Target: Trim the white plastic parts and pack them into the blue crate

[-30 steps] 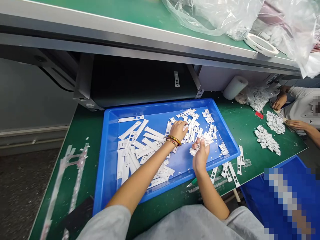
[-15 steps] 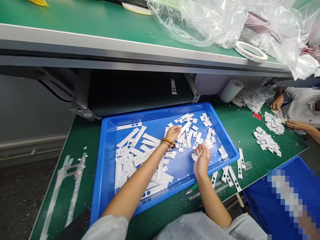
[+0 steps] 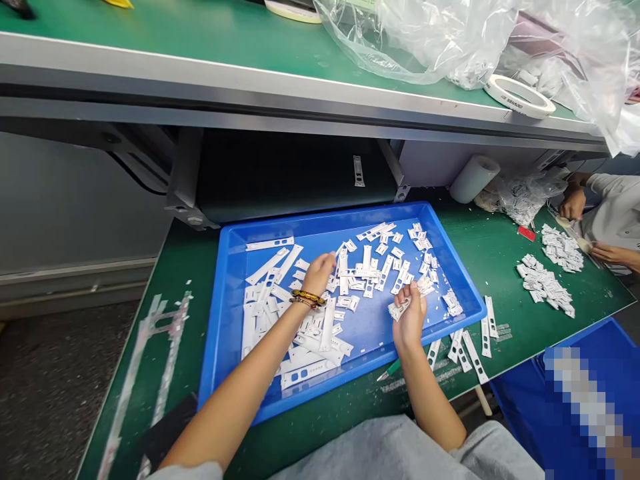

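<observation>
My left hand [image 3: 319, 273], with bracelets at the wrist, is over the middle of a blue tray [image 3: 213, 313]. Its fingers are closed together at the edge of the white pieces, and what they grip is too small to make out. Near the tray's front right side, my right hand [image 3: 411, 317] is wrapped round several small white pieces [image 3: 399, 310]. Long white strips [image 3: 265, 267] lie heaped in the left part of the tray. Short white pieces [image 3: 397, 253] are scattered over its right part.
A green-handled tool [image 3: 390, 371] and loose strips [image 3: 474, 357] lie by the tray's front edge. Piles of white pieces [image 3: 545, 285] are at the right, near another person's hands [image 3: 573, 203]. A shelf edge [image 3: 300, 100] runs above the tray.
My left hand has moved left, away from the long white strip it was at. My right hand still holds small pieces. The whole view has shifted slightly.
</observation>
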Motion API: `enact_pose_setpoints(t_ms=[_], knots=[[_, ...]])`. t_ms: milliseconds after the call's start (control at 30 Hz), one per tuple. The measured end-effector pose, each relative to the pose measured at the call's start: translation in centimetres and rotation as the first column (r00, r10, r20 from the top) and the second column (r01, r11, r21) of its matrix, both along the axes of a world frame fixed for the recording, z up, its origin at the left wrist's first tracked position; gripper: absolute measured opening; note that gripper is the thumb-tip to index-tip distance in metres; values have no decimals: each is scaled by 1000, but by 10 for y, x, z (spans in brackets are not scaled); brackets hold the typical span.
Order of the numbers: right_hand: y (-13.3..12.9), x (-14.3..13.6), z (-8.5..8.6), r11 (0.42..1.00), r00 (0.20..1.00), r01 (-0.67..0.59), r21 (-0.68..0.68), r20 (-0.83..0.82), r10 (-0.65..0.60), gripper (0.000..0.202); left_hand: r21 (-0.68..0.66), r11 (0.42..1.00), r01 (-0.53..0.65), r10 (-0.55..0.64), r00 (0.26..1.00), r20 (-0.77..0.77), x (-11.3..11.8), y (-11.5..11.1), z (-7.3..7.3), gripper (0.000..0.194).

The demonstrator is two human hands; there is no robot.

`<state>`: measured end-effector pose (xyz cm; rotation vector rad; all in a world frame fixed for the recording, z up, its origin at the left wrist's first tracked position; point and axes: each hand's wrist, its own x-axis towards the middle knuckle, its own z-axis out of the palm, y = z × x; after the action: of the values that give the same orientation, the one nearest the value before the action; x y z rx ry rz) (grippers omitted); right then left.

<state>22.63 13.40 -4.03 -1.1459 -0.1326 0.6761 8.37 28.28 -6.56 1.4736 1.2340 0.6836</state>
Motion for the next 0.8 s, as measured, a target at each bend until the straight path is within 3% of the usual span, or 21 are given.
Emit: enact_pose_setpoints(t_ms=[100, 200, 233, 400, 500, 633, 733, 800], knots=[[0, -1, 1, 1000, 1000, 17, 5, -10, -17, 42, 153, 974, 167, -139, 974, -179, 6, -2, 3, 41], [1, -2, 3, 999, 999, 34, 3, -38, -34, 44, 319, 862, 393, -218, 857, -467, 32, 7, 5, 26], [1, -3, 3, 999, 998, 40, -1, -48, -40, 45, 336, 844, 418, -210, 834, -509, 45, 12, 5, 25], [4, -6, 2, 998, 995, 63, -12, -72, -64, 48, 320, 870, 375, -167, 835, -524, 120, 42, -5, 41], [5, -7, 1, 997, 991, 80, -15, -106, -81, 50, 273, 903, 332, -156, 845, -512, 144, 53, -10, 36], [6, -7, -1, 997, 991, 74, -23, -108, -76, 50, 165, 943, 289, -197, 884, -424, 134, 59, -13, 19], [5, -6, 0, 999, 995, 48, -23, -92, -50, 47, 68, 959, 276, -247, 926, -287, 103, 57, -6, 12], [5, -6, 0, 999, 994, 37, -17, -101, -39, 47, 1, 958, 287, -283, 945, -166, 77, 51, 4, 24]])
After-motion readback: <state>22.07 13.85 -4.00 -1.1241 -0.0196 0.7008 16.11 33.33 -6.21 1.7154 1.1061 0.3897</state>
